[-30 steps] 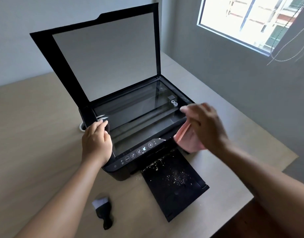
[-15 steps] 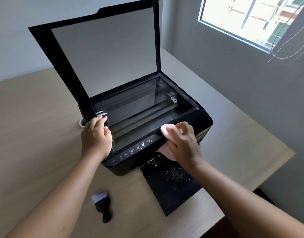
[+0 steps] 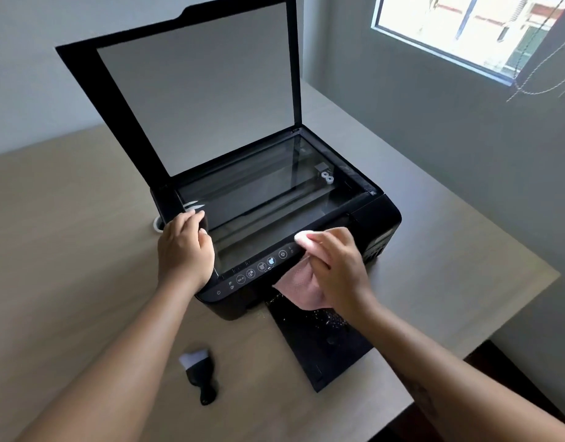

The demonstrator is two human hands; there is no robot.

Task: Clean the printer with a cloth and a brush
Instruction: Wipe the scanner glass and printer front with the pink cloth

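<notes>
Bench: pale wood grain, is carrying every item. Left hand: is gripping the printer at its left front corner, fingers curled over the edge beside the glass, apparently steadying it. Brush: is lying unused on the bench just in front of the printer, with a black handle and pale bristles; judged light and best taken by the handle. Printer: black, is sitting mid-bench with its lid standing raised; judged fairly heavy, with fragile, smear-prone glass, so bracing belongs on the plastic edge. Control panel: is showing round icons, one reading "Wi-Fi"; no brand legible. Cloth: pink, soft and limp, is hanging over the front edge. Right hand: is pinching the cloth and pressing it onto the panel's right end. Output tray: is holding scattered pale crumbs.
</notes>
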